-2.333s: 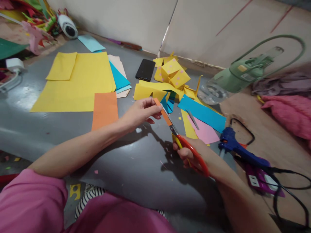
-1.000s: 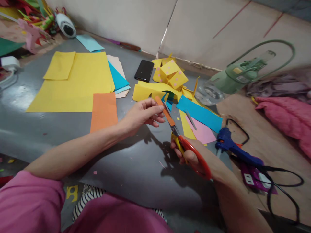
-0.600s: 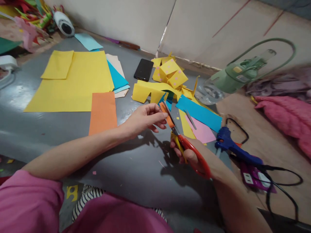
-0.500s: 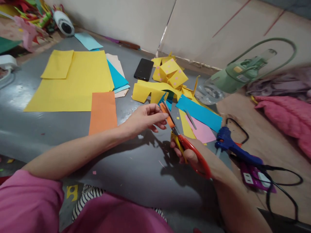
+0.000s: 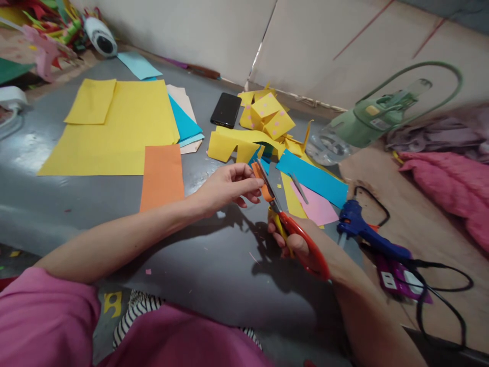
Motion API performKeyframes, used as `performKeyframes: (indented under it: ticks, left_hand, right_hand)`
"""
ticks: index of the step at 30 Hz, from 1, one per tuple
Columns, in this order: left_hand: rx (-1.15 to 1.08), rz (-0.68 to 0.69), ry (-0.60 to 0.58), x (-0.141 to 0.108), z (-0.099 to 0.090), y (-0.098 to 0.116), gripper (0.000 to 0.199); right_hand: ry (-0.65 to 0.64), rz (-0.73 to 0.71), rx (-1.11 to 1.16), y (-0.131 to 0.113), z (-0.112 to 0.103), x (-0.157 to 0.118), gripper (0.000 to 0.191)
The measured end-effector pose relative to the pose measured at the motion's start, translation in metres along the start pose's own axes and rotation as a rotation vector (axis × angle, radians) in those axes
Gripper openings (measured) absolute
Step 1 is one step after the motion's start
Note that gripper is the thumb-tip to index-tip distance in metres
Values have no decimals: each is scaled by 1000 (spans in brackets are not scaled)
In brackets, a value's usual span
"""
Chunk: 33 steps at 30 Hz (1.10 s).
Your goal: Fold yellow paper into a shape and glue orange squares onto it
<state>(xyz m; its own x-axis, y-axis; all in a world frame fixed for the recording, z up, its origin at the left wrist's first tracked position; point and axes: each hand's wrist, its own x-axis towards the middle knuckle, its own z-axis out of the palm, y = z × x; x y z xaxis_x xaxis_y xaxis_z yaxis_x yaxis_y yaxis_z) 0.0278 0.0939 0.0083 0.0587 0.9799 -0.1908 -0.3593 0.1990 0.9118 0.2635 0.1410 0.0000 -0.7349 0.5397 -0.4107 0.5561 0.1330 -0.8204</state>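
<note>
Between the thumb and fingers of my left hand is a small orange piece, held against the scissor blades. My right hand is closed round the red handles of the scissors, whose blades point up and away from me beside the orange piece. A yellow piece also shows at my right fingers. An orange sheet lies left of my left hand, overlapping a large yellow sheet. Beyond the blades are cut yellow pieces and a blue strip.
A black phone lies near the wall beside yellow dotted shapes. Right of my hands are tweezers on pink paper, a blue glue gun with a black cable, and a green bottle.
Both hands keep nearly the same pose. The orange piece and the scissors have shifted only very slightly, and the view has moved a little.
</note>
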Motion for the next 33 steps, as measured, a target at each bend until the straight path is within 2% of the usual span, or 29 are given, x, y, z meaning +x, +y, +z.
performKeyframes:
  ticks: [11,16,22,24,29,31,33]
  left_hand:
    - [-9,4,-6,0,0,0,22]
    - [-4,-5,-2,0,-1,0,22]
    - [21,5,11,-2,-2,2,21]
    - [29,34,28,-2,-5,4,22]
    - [-28,164,134,-2,-16,14,24]
    - [-49,189,178,-2,-20,18,27]
    - [-63,186,197,-1,-23,20,30]
  right_hand:
    - [14,-20,-9,-6,1,0,73]
    - [-1,33,93,-1,3,2,78]
    - [20,113,161,-3,1,4,59]
    - [55,119,35,-13,-1,3,56]
    - [232,94,-582,-30,-2,4,48]
    - [205,58,-691,-31,-2,4,43]
    - [136,-35,-685,-31,-2,4,39]
